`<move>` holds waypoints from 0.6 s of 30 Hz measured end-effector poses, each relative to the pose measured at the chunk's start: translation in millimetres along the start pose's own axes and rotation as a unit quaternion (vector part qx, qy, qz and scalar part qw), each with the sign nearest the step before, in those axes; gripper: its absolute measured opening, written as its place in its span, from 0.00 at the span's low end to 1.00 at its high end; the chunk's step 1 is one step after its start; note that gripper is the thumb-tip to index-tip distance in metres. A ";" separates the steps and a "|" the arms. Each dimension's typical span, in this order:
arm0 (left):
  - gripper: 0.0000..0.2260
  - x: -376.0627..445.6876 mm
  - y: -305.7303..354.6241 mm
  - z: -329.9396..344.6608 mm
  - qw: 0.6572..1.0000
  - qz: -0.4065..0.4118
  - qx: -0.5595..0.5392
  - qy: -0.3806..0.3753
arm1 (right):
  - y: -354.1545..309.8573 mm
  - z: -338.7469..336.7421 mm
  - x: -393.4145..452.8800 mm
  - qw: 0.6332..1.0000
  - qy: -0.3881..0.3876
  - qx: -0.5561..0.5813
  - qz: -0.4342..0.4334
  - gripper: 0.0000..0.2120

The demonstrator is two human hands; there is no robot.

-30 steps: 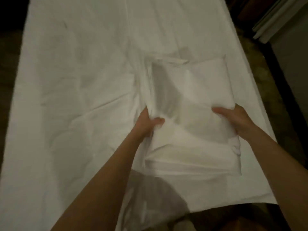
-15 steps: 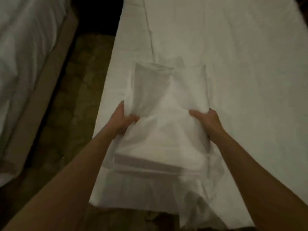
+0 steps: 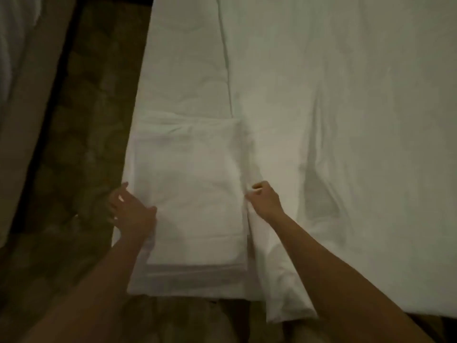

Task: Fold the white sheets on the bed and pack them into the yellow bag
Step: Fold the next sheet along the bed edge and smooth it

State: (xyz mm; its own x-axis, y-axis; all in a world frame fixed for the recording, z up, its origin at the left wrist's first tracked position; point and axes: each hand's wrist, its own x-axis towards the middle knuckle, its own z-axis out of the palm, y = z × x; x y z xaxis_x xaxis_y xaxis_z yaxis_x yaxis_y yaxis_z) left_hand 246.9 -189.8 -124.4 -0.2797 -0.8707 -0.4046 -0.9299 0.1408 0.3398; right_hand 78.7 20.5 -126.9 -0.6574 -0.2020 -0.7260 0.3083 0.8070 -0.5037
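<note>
A folded white sheet lies flat on the near left corner of the bed, stacked in several layers. My left hand is at the stack's left edge with its fingers spread and the thumb touching the top layer. At the right edge my right hand has curled fingers and pinches the fabric there. A loose white sheet spreads over the bed on the right and hangs off the near edge. The yellow bag is not in view.
A strip of dark patterned floor runs along the left of the bed. Beyond it stands a second bed with white bedding. The room is dim.
The folded sheet, held up in both hands before, now lies flat on the bed's near left corner. My left hand has let go and opened. The view swung left.
</note>
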 end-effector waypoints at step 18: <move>0.11 -272.0 187.5 230.9 0.911 0.220 0.140 -0.321 | 193.5 -210.4 6.2 0.987 0.013 -0.118 0.104 0.16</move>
State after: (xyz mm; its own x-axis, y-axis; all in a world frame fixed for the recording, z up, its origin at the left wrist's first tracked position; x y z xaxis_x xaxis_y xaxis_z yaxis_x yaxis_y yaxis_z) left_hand 93.4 182.3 -146.6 -0.6384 -0.2592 -0.7247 -0.6936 0.6020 0.3957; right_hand -10.4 292.1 -130.3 -0.6153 -0.0058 -0.7882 0.2715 0.9372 -0.2189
